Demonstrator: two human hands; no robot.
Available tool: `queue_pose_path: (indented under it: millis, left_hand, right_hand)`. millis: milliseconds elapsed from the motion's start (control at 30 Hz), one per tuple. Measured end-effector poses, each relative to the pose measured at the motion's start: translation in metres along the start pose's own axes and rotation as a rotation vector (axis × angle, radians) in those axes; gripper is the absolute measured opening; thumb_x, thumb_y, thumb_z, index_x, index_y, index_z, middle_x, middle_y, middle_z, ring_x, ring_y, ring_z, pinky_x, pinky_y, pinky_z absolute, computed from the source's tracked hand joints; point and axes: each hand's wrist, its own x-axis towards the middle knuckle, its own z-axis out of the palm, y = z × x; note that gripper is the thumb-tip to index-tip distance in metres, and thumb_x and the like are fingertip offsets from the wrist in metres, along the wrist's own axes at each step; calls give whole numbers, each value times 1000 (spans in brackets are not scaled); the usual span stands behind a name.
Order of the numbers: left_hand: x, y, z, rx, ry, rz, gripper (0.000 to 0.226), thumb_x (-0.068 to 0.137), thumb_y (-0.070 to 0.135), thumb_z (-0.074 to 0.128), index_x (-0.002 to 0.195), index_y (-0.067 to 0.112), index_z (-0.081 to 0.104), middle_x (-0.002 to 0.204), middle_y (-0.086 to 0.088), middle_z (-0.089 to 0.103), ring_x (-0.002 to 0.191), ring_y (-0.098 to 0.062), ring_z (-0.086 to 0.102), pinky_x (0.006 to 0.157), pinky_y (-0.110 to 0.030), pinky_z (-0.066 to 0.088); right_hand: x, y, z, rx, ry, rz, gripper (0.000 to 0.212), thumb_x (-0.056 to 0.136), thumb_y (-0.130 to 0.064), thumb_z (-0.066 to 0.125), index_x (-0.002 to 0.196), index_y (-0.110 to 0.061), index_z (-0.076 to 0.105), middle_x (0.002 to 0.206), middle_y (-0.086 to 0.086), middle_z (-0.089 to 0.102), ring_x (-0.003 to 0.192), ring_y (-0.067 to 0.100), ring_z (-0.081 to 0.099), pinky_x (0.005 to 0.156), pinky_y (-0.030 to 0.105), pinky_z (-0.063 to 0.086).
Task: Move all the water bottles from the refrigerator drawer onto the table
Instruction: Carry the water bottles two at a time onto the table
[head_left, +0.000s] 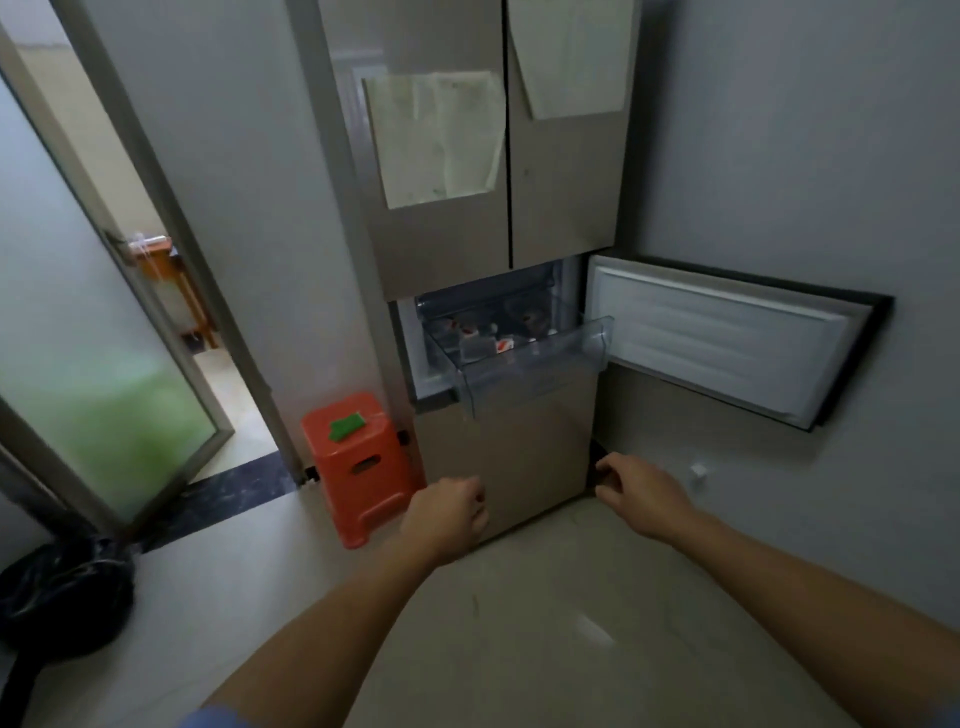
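Here, small water bottles (483, 335) lie toward the back edge of the pulled-out clear drawer (535, 371), probably light, cold, slick and squashy, best gripped round the body, while left hand (449, 512) and right hand (641, 491) hover below it, fingers loosely curled, holding nothing.

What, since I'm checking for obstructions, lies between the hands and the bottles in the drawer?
Head view: only the clear drawer front separates the water bottles from the left hand and right hand.
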Motion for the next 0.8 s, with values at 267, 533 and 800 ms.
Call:
queue_pose_path:
  millis: [267, 533, 800]
  left_hand:
    - [153, -6, 14, 33, -13, 43, 22, 90, 31, 49, 105, 17, 58, 107, -6, 65, 97, -27, 61, 77, -36, 49]
    - [306, -21, 8, 22, 42, -72, 20, 91, 33, 50, 104, 20, 59, 105, -3, 67, 93, -24, 63, 77, -36, 50]
    - [387, -59, 23, -22, 39, -187, 19, 91, 34, 50, 103, 21, 58, 105, -2, 66, 94, -22, 63, 79, -36, 52]
  right_hand:
    - [144, 52, -15, 51, 11, 37, 38, 92, -35, 59, 127, -20, 54, 116, 4, 61, 102, 23, 59, 77, 30, 46]
    - [324, 82, -50, 72, 7, -61, 37, 93, -33, 58, 126, -18, 55, 112, 5, 63, 99, 22, 59, 78, 30, 47]
    - [463, 66, -46, 49, -63, -159, 39, 92, -33, 59, 127, -14, 55, 118, 10, 63, 105, 27, 60, 85, 36, 49]
